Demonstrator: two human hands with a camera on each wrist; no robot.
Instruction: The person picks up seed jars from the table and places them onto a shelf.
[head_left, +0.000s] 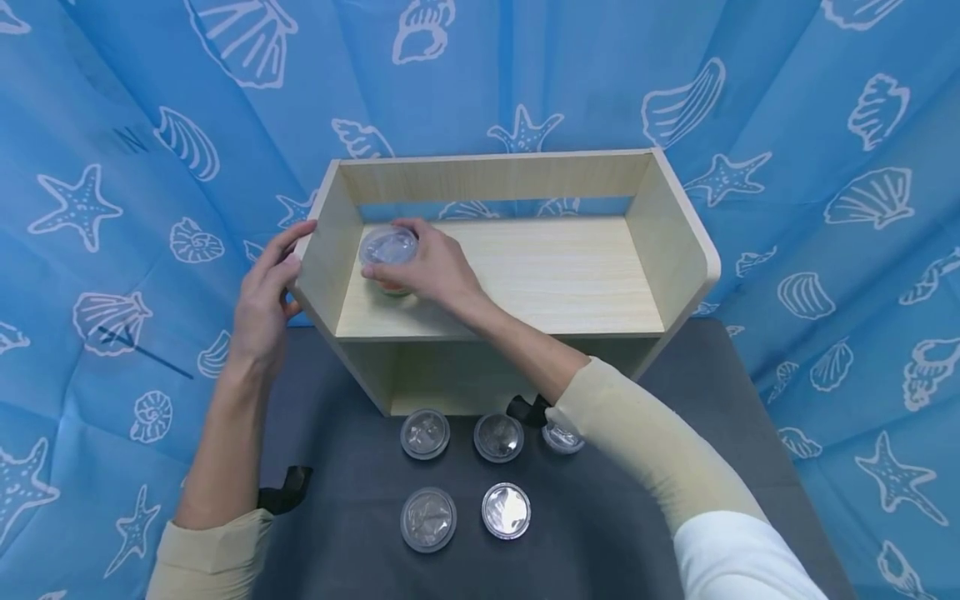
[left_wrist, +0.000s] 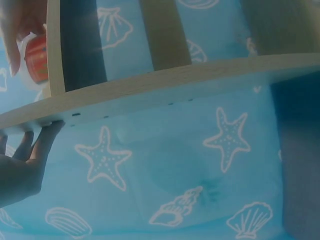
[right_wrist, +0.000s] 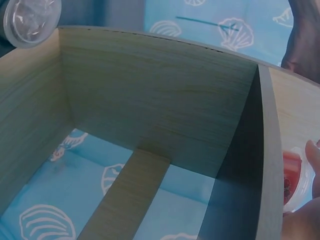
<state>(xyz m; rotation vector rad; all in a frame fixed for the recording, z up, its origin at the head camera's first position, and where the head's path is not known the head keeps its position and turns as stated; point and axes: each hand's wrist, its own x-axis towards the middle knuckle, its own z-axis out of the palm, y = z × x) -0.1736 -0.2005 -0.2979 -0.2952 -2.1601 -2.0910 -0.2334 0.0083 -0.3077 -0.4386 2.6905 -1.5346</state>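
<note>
My right hand (head_left: 431, 262) grips a clear-lidded plastic jar (head_left: 388, 244) between thumb and fingers, over the left end of the upper board of a pale wooden shelf (head_left: 540, 267). The jar's red label (left_wrist: 36, 59) shows in the left wrist view; part of the jar (right_wrist: 292, 180) also appears at the right edge of the right wrist view. The fingers of my left hand (head_left: 262, 296) touch the outer face of the shelf's left side panel (head_left: 322, 250). In the left wrist view, the left fingertips (left_wrist: 52, 129) meet that panel from outside.
On the dark grey tabletop (head_left: 337, 533) in front of the shelf stand several more clear-lidded jars, among them one jar (head_left: 427, 519) at front left and one (head_left: 561, 438) partly covered by my right forearm. A blue shell-patterned curtain (head_left: 480, 75) hangs behind and around.
</note>
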